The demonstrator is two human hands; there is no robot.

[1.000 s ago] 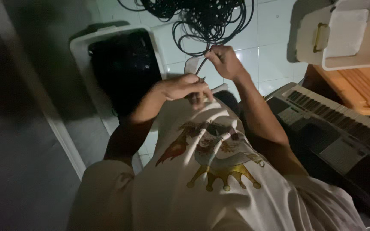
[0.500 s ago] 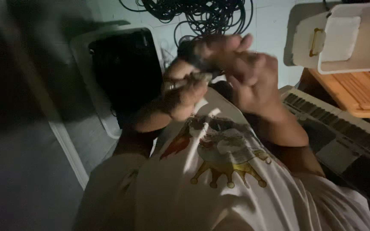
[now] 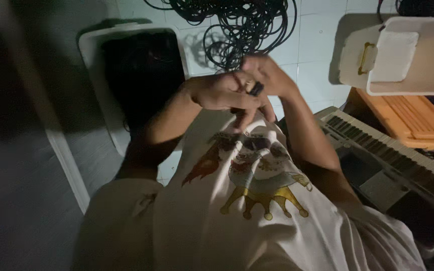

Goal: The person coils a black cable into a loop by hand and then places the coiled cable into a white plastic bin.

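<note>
Both hands bunched up on a cable end

Left hand (image 3: pixel 220 93) and right hand (image 3: pixel 264 75) press together, fingers pinching a small black plug (image 3: pixel 255 89) between them; the tangled black cable pile (image 3: pixel 237 25) lies just beyond the knuckles.

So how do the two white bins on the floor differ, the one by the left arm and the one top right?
The left bin lies open, its inside dark, seemingly full of something black. The right bin shows a pale surface with a yellowish latch and overlaps an orange board. Both are white plastic with rounded corners.

Bare tiled floor (image 3: pixel 312 60) lies between cable coil (image 3: pixel 242 25) (black, tangled) and lidded bin (image 3: pixel 403 55).
</note>
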